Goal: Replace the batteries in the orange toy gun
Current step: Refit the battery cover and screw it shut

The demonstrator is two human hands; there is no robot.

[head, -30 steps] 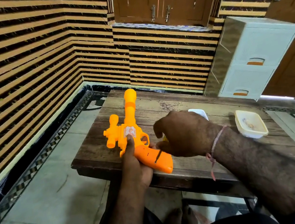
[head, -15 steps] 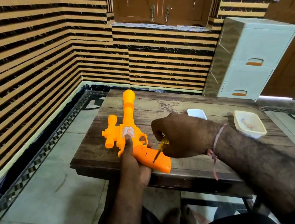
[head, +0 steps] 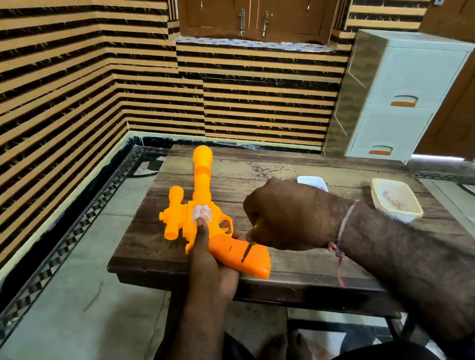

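Head view shows the orange toy gun (head: 204, 217) lying at the centre of the frame on the wooden surface (head: 275, 170). The left hand (head: 210, 267) grasps its grip from below, thumb laid along the body. The right hand (head: 284, 216), just right of the grip, is clenched round a screwdriver (head: 247, 251) whose tip meets the grip. Best to keep the tip seated square and the gun pinned flat while turning.
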